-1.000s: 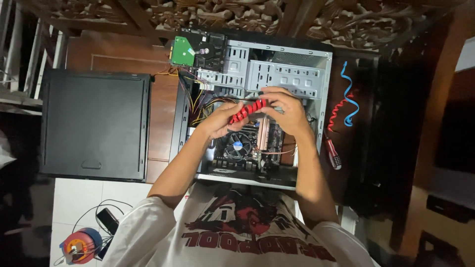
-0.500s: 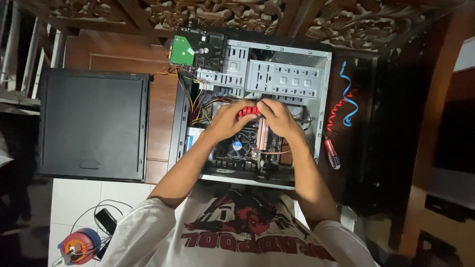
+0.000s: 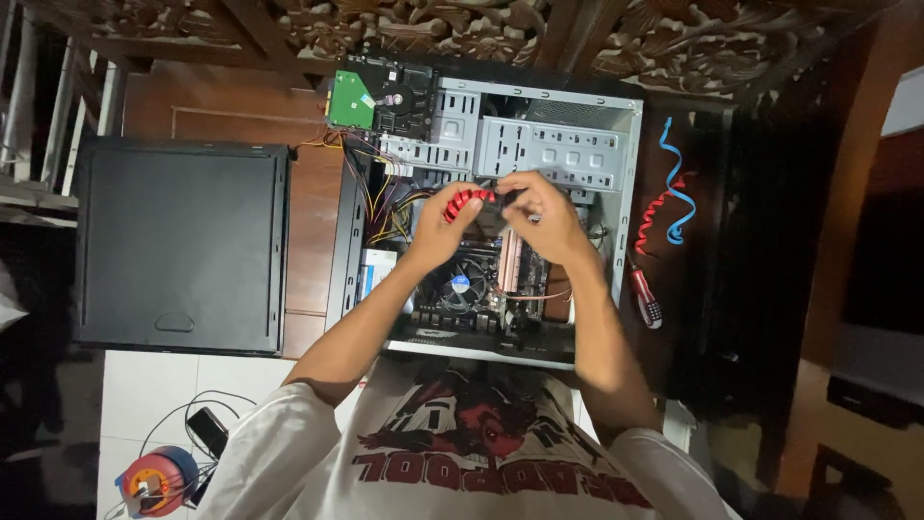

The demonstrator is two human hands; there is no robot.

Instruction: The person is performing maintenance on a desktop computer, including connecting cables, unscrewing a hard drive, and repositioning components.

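Observation:
An open computer case [image 3: 628, 154] lies on its side on a wooden table, its motherboard and fan [image 3: 462, 284] showing. Over the middle of the case my left hand [image 3: 438, 231] pinches a coiled red cable [image 3: 465, 200]. My right hand [image 3: 539, 217] is closed on the cable's other end, just right of the left hand. A hard drive with a green board [image 3: 375, 98] sits at the case's top left. Bundled yellow and black wires [image 3: 390, 207] run down the left inside.
The black side panel [image 3: 183, 246] lies left of the case. Right of the case lie red and blue twisted cables [image 3: 669, 197] and a red-handled screwdriver [image 3: 645, 299]. On the white floor at lower left are a round red-and-blue object [image 3: 154, 477], a phone and wires.
Both hands have risen slightly toward the drive bays, drawing together. The red cable, stretched diagonally between them a second ago, is now bunched into a short coil.

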